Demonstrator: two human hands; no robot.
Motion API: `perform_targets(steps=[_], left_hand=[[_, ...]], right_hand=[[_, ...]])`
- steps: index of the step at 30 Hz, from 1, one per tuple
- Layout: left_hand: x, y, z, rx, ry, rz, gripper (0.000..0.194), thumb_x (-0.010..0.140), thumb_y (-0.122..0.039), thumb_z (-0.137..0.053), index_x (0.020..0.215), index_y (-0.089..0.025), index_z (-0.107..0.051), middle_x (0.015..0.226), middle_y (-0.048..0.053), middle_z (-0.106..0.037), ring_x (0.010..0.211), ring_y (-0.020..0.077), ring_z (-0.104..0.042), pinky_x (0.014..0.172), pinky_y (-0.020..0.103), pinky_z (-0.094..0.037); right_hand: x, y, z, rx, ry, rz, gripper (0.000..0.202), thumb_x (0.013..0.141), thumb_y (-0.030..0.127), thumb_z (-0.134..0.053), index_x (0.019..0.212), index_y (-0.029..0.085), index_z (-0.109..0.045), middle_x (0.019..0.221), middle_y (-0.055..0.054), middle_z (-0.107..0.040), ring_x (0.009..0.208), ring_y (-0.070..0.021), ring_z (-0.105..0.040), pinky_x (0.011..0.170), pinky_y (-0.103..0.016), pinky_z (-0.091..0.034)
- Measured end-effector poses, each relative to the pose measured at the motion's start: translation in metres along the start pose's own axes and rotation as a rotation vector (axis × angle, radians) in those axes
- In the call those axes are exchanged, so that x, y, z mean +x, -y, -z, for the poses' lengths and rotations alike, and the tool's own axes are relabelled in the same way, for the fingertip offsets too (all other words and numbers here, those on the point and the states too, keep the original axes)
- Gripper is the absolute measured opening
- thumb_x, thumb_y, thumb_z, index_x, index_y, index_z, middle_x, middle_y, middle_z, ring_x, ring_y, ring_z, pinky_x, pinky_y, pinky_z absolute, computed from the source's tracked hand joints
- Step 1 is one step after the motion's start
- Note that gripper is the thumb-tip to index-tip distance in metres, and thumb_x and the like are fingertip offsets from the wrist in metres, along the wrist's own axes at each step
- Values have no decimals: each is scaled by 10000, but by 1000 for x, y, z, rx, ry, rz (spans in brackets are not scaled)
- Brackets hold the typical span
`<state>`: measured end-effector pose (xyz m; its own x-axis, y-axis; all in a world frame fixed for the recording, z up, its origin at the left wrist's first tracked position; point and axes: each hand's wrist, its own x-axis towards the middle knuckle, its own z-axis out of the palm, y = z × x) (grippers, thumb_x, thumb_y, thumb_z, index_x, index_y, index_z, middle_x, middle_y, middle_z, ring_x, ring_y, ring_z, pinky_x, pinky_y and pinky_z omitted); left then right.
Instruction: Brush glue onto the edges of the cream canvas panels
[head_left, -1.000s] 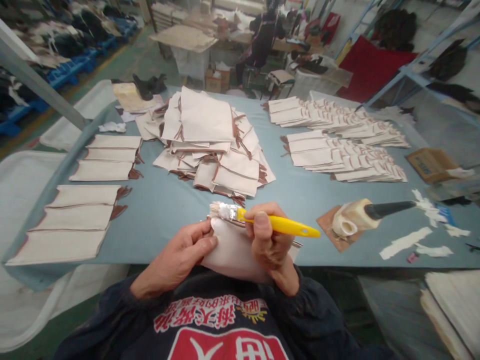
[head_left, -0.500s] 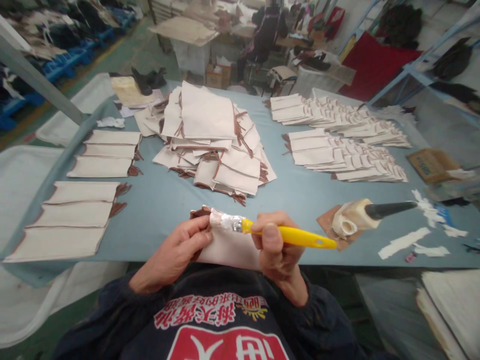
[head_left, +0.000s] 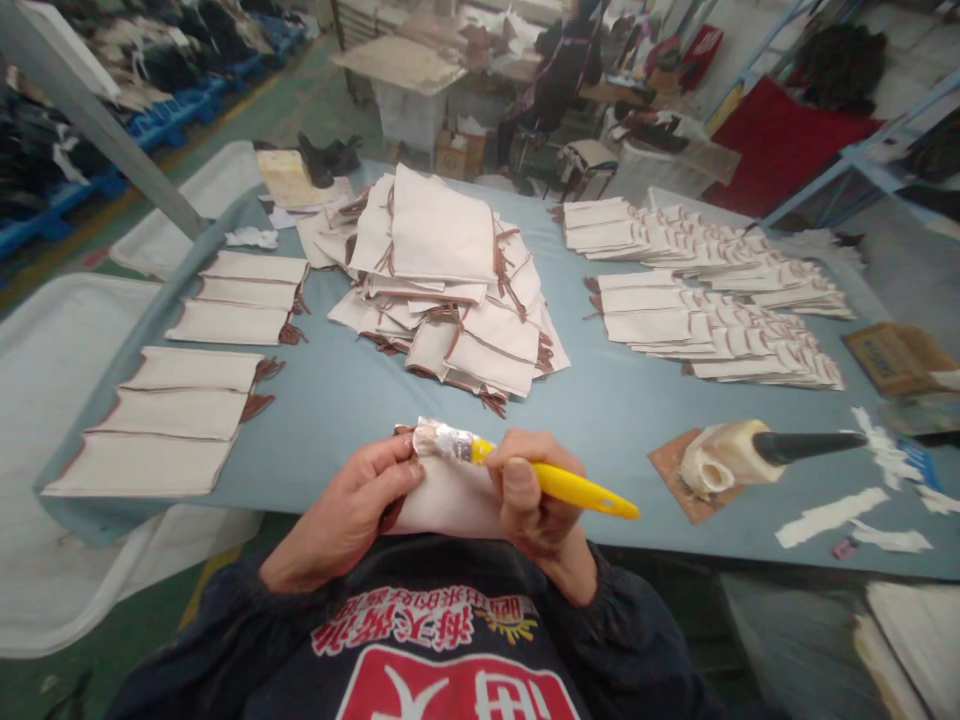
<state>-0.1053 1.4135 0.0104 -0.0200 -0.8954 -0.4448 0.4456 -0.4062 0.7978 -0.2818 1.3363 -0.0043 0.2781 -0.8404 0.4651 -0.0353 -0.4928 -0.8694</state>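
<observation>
The cream piece (head_left: 454,500) lies between the two hands at the near edge of the worktop (head_left: 322,430), in front of the dark printed clothing on the person's chest. Its visible face is pale, smooth and plain, with a reddish-brown part showing at its upper left corner and more brown beside the left fingers. Its lower edge meets the dark clothing in view, and the right hand hides its right end.

The left hand (head_left: 349,515) has its grip closed on the left end of the cream piece, thumb on top. The right hand (head_left: 536,490) has its grip closed around the paintbrush (head_left: 555,487). The brush has a glossy yellow handle with a small hole near its end, a metal band smeared with white, and pale, clumped bristles touching the piece's upper left edge.

Beyond the hands is an untidy pile (head_left: 442,230) of similar cream pieces with brown edging and brown fringe-like ends. Overlapping pieces lie in rows to the left (head_left: 157,415) and right (head_left: 720,325). A stained, cream-coloured container (head_left: 724,458) with a black spout-like part sits on a brown board (head_left: 679,495), near torn white strips (head_left: 829,515).
</observation>
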Motion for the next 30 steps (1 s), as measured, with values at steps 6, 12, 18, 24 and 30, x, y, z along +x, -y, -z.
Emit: perform_targets(steps=[6,12,18,24,30], left_hand=[[-3,4,11,-10,-40,-33,380,837,-352,-734,1154,-143,-738,914,54,-758,713,151,-610,650,223,-489],[-7,4,20,-18,-71,-80,365,846,-323,-715,1167,-153,-749,926,50,-772,685,150,-608,669,238,-488],[-15,0,32,185,-110,-205,335,905,-297,-594,1144,-147,-774,958,60,-776,866,218,-647,812,301,-491],[-25,-13,70,510,-261,-339,332,907,-235,-512,1048,-147,-799,964,53,-776,888,234,-640,882,327,-481],[-12,-20,127,371,-285,-296,354,886,-342,-623,1143,-138,-755,958,49,-777,867,233,-656,823,301,-488]], right_hand=[[8,1,-8,167,-187,114,236,1012,349,-532,824,236,-620,584,65,-515,457,-99,-436,493,-257,-376],[-1,8,-9,224,-145,14,223,1009,303,-523,824,227,-623,546,73,-485,436,-95,-422,463,-242,-345],[1,14,-21,195,-231,-47,262,962,348,-604,745,215,-664,488,61,-490,394,-97,-413,449,-254,-358],[9,12,-23,223,-406,-219,250,890,378,-703,721,194,-685,553,7,-567,418,-109,-440,409,-255,-325],[8,8,-28,143,-439,-392,353,855,515,-694,733,189,-635,480,59,-471,406,-100,-431,414,-230,-312]])
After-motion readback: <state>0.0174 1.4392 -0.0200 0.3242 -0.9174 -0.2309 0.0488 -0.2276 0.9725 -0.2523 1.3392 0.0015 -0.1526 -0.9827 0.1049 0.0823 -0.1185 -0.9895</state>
